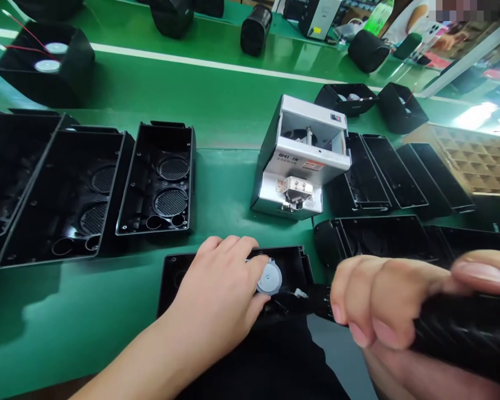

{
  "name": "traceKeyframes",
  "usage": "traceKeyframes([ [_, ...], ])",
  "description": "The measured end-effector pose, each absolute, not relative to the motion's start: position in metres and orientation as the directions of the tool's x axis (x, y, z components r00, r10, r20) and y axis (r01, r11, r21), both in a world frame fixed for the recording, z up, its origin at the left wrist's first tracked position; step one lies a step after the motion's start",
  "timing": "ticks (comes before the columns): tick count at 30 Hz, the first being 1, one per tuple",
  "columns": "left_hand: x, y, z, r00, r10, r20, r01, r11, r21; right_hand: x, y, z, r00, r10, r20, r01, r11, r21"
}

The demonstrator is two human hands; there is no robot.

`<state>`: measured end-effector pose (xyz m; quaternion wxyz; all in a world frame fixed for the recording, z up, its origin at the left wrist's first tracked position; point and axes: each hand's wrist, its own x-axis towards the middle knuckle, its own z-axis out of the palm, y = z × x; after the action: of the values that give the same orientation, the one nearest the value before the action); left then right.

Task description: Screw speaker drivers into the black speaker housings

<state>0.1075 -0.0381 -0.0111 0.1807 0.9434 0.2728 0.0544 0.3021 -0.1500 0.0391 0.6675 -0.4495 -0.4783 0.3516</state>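
In front of me a black speaker housing (289,256) lies with its open side up at the table's near edge. My left hand (227,278) reaches into it, thumb and forefinger closed about a round silver speaker driver (270,276). The other fingers bend over the far rim. My right hand (379,300) is wrapped round a black electric screwdriver (466,330), held nearly level. Its dark front end points left into the right part of the housing, near a small white connector (300,293). The screwdriver's tip is too dark to make out.
A silver screw feeder (312,161) stands beyond the housing. Open black housings (156,172) lie at left, more (394,172) at right. One housing (45,66) holding drivers and red wires sits on the green conveyor belt (183,83). A divided cardboard tray (479,158) and another person's arm (416,16) show at right.
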Motion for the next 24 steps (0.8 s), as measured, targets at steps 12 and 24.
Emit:
traceKeyframes([
  [12,0.110,-0.037,-0.009,0.844,0.536,-0.023,0.502,-0.775,0.384,0.322,-0.155,0.033,0.095,0.978,0.186,-0.122,0.197,-0.973],
  [24,0.108,-0.042,-0.009,0.844,0.535,0.012,0.493,-0.786,0.373,0.289,-0.164,0.028,0.149,0.940,0.308,0.001,0.312,-0.950],
])
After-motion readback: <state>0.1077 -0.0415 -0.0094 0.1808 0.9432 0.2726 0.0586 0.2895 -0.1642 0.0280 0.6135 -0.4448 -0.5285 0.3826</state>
